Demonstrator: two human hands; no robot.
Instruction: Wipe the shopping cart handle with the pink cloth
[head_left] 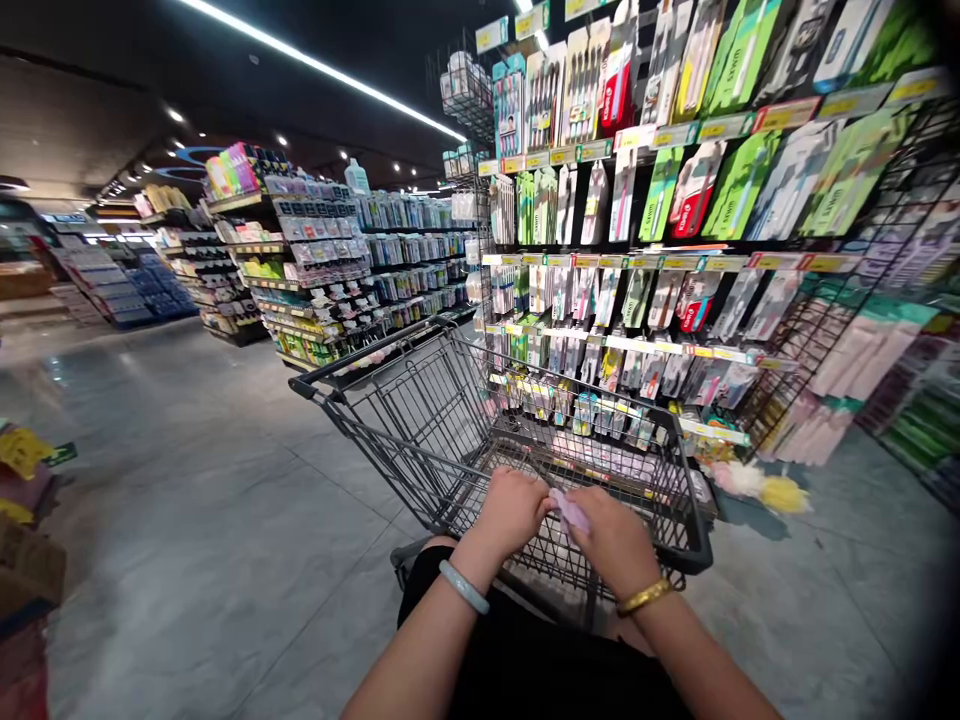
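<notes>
My left hand (511,508) is closed, its fingertips pinching the left end of a small crumpled light-purple piece (571,512) that looks like soft cloth or tissue. From the other side my right hand (613,535) grips the same piece, with fingers curled around it. Both hands are close together over the near side of a dark wire shopping cart (420,400), above its basket. A pale bangle (463,587) circles the left wrist, and a gold bracelet (643,597) the right. What exactly the purple piece is cannot be made out.
Racks of packaged toothbrushes (739,190) with price strips stand just beyond the cart. Pink packets (862,350) hang at the right, with fluffy puffs (780,494) below. More shelves (300,240) stand left across the grey floor (225,500). A cardboard box (30,570) is at the left edge.
</notes>
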